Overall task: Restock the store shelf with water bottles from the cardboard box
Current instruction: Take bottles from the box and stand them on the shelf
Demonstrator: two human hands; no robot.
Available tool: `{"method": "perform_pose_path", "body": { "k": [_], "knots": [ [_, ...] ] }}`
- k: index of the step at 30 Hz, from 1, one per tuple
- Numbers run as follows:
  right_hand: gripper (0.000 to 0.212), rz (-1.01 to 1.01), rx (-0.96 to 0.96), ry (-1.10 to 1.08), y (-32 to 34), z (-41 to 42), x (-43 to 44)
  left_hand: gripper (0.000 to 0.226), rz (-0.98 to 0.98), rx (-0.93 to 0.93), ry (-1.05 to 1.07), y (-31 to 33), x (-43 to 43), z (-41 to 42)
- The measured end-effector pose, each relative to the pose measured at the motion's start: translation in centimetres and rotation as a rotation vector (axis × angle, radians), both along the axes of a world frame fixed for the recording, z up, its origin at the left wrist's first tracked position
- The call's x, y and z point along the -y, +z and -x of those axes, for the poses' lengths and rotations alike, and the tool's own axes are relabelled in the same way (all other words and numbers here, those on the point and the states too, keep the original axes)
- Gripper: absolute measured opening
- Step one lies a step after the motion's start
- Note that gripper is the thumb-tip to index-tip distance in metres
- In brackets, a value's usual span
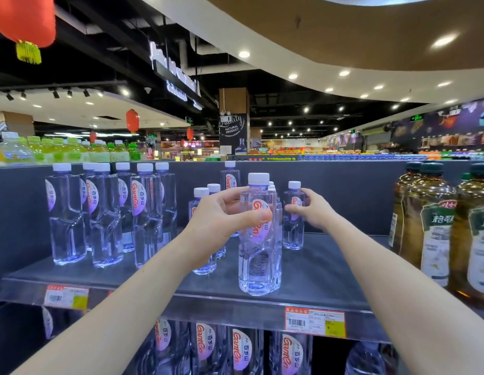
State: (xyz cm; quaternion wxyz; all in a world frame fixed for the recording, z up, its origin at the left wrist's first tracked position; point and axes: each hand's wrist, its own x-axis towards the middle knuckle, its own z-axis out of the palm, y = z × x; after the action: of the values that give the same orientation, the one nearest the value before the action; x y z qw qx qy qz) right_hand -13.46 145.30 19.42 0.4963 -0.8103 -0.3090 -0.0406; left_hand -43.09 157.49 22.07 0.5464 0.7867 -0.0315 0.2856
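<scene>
A clear water bottle (pixel 258 255) with a white cap and a red-lettered label stands near the front of the grey shelf (pixel 159 280). My left hand (pixel 221 220) is wrapped around its upper half. Farther back and to the right, my right hand (pixel 312 209) grips a smaller bottle (pixel 293 234) that stands on the shelf. More small bottles (pixel 205 263) stand behind my left hand, partly hidden by it. No cardboard box is in view.
Several taller water bottles (pixel 105 212) stand at the shelf's left. Brown tea bottles (pixel 435 226) crowd the right end. Price tags (pixel 315 322) hang on the shelf's front edge, with more water bottles (pixel 243 350) on the shelf below.
</scene>
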Motion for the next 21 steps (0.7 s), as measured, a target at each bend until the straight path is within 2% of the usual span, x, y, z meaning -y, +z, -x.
{"method": "perform_pose_path", "body": {
  "k": [3,6,8,11,15,18,21],
  "knots": [
    [0.081,-0.014,-0.023,0.005,0.0,0.2,0.1,0.061,0.009,0.012,-0.016,0.1,0.3,0.0],
    [0.107,-0.049,-0.105,-0.033,0.3,1.2,0.4,0.046,0.001,0.013,-0.042,0.4,0.8,0.0],
    [0.109,-0.075,-0.125,-0.088,0.6,2.3,1.0,0.033,-0.019,0.022,-0.058,0.7,1.5,0.0],
    [0.094,-0.106,-0.102,-0.156,1.3,4.5,2.5,0.030,-0.040,0.034,-0.088,1.1,2.6,-0.2],
    [0.058,-0.178,-0.046,-0.156,2.5,7.4,4.6,0.038,-0.035,0.037,-0.150,1.4,4.9,-1.2],
    [0.034,-0.276,-0.076,-0.062,3.2,9.6,6.7,0.039,-0.012,0.037,-0.171,1.2,6.8,-2.6],
    [0.021,-0.370,-0.133,0.087,3.4,12.0,9.2,0.043,0.015,0.024,-0.169,0.7,8.5,-4.0]
  ]
}}
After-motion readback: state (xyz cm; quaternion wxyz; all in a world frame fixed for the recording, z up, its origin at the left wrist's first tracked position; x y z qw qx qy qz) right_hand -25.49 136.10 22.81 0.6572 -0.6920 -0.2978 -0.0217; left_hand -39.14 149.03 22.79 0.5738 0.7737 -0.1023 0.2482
